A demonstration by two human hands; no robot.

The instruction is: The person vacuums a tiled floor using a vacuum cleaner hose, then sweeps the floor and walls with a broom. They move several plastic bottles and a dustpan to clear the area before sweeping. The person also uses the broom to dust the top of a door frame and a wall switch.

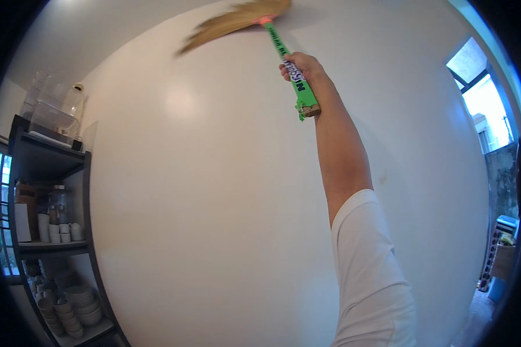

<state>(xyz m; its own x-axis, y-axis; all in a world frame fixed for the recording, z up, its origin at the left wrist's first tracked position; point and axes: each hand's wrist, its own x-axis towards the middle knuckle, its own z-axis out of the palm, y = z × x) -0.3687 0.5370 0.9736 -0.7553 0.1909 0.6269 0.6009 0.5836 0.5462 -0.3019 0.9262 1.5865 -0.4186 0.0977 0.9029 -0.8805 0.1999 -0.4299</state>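
Note:
My right hand is raised high and wrapped around the green handle of a soft straw broom. Printed writing runs along the handle, and its wrapping is torn at the lower end. An orange-pink collar joins it to the fan of straw bristles, which spreads to the left near the top of the white wall. The upper edge of the bristles is cut off by the picture. Whether the bristles touch the wall or hover just before it, I cannot tell. My left hand is out of view.
On the left stands a dark shelf rack with clear plastic containers on top. White cups and stacked bowls fill its lower shelves. A window and an opening with stacked items lie at the right.

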